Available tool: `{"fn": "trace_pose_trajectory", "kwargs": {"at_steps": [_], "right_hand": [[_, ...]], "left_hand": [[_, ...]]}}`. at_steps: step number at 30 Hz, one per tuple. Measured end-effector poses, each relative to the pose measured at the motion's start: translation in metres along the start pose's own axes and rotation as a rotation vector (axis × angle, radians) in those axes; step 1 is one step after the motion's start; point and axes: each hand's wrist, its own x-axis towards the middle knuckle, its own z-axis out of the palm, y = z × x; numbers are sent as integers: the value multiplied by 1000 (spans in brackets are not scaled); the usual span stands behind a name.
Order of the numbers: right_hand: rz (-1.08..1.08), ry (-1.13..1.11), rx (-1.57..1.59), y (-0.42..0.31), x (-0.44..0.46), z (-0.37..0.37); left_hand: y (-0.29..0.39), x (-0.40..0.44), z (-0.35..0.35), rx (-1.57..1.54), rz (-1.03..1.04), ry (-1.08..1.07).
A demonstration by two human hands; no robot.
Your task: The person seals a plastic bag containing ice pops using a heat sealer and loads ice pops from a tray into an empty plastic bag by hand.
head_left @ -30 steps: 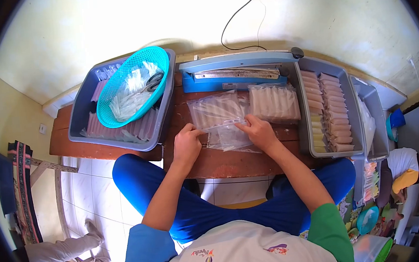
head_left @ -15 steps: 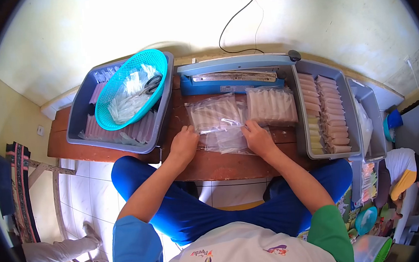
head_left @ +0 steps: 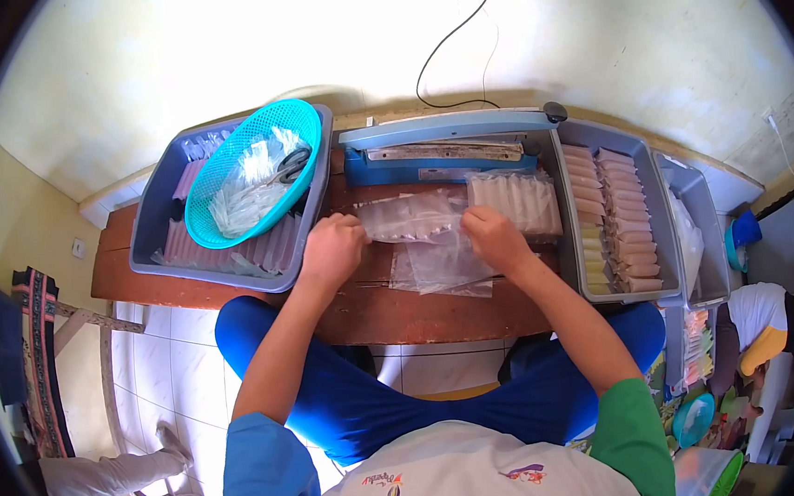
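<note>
Left hand (head_left: 333, 251) and right hand (head_left: 500, 240) are pinching opposite ends of a clear plastic pack (head_left: 409, 219), probably to hold it straight, blue sealer (head_left: 446, 165) sitting just beyond.

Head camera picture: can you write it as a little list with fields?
Left hand: grips the filled clear bag at its left end
Right hand: at its right end
Beyond the bag: blue bag sealer
Turquoise basket: on left gray tub; holds clear plastic, scissors
Right gray tub: pink tubes, yellowish tubes
</note>
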Motion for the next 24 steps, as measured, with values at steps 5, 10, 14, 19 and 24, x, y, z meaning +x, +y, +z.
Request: {"fn": "trace_pose_trajectory", "kwargs": {"at_steps": [5,10,14,19,24], "right_hand": [[-36,31,84,0,44,-39],[-10,-35,187,-2,59,-72],[151,-153,353,-11,44,-87],[316,-139,391,-15,15,-85],[402,-47,447,-12,-10,-75]], "left_hand": [[-16,19,-32,-39,1,229],[-12,26,-61,-327,81,227],[-4,18,-61,-522,136,133],[5,18,-50,-586,211,42],[11,19,-37,-648,236,40]]}}
